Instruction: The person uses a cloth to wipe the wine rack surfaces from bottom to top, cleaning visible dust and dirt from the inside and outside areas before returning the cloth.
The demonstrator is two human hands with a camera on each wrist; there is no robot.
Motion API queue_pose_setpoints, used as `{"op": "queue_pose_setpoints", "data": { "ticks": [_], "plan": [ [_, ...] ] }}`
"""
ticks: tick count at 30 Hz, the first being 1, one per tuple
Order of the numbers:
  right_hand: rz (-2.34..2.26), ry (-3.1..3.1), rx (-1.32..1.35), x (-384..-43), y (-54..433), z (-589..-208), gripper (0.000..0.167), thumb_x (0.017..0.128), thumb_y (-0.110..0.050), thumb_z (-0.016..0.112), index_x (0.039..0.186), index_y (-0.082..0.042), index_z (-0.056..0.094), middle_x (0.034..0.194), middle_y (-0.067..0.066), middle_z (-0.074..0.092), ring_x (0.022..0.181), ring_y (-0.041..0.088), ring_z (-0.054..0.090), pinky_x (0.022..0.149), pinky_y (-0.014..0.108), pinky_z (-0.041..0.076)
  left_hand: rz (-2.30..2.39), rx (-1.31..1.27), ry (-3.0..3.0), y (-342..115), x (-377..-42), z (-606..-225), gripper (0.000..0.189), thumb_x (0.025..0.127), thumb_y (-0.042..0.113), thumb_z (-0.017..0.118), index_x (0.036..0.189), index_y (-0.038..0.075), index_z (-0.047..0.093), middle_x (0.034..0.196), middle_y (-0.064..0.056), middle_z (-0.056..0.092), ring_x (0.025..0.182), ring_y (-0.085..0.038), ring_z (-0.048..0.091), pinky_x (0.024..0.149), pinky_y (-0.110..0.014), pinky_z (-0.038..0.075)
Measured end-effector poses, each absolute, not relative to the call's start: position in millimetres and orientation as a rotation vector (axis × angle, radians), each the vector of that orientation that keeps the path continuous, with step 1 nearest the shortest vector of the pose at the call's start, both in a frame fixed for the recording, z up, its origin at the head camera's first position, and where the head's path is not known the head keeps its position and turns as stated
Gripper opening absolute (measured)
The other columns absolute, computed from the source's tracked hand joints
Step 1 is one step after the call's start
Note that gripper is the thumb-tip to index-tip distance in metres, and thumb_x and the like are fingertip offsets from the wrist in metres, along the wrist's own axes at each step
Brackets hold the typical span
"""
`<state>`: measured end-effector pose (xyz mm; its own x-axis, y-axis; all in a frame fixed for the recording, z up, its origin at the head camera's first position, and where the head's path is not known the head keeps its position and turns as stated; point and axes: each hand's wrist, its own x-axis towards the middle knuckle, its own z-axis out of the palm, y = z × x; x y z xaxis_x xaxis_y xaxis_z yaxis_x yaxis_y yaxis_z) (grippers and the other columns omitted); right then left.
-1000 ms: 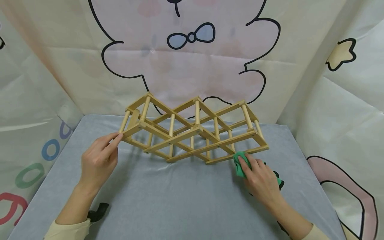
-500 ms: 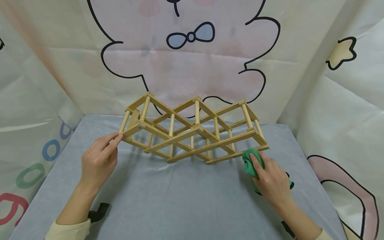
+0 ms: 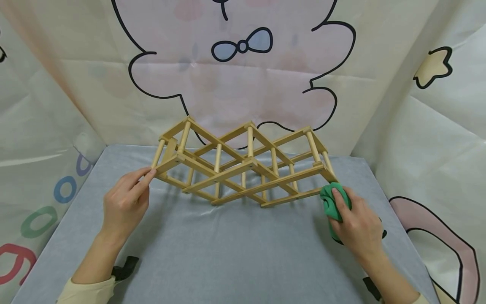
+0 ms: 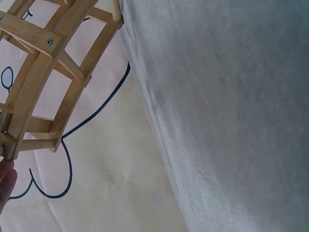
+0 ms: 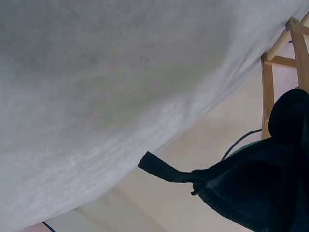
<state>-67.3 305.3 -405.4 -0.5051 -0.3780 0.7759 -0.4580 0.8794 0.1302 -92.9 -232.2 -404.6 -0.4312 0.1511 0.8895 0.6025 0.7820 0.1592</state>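
A folding wooden wine rack [image 3: 279, 183], made of crossed slats and round dowels, stands spread out toward the back of the table. At its left end my left hand [image 3: 125, 198] pinches the front corner between thumb and index finger. The left wrist view catches those fingertips [image 4: 7, 181] at the end of a slat [image 4: 36, 87]. My right hand [image 3: 358, 226] grips a bunched green cloth [image 3: 329, 200] against the rack's lower right corner, hiding that corner. In the right wrist view the cloth's dark side [image 5: 251, 179] with a hanging loop [image 5: 164, 168] covers my fingers.
A grey cloth covers the table [image 3: 235, 253]. Behind it hangs a printed backdrop [image 3: 243, 84] with a bow tie, and further printed sheets [image 3: 429, 139] close in both sides. Black straps [image 3: 125, 268] show at the wrists.
My right hand has slid the green cloth rightward along the rack's lower front slat to its right corner. The left hand and the rack have stayed in place.
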Motion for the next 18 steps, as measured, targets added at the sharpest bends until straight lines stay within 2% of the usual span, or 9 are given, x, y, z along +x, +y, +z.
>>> {"op": "queue_pose_setpoints", "data": {
  "ticks": [18],
  "plan": [
    [0.169, -2.060, 0.610, -76.2, 292.8, -389.3, 0.042, 0.099, -0.027, 0.054, 0.121, 0.002, 0.075, 0.115, 0.031, 0.067, 0.076, 0.053, 0.062, 0.051, 0.064, 0.053, -0.572, -0.567, -1.996, -232.1, -92.6, -404.3, 0.051, 0.079, -0.024, 0.063, 0.121, 0.001, 0.077, 0.111, -0.021, 0.075, 0.083, -0.045, 0.070, 0.062, -0.053, 0.055]
  ]
}}
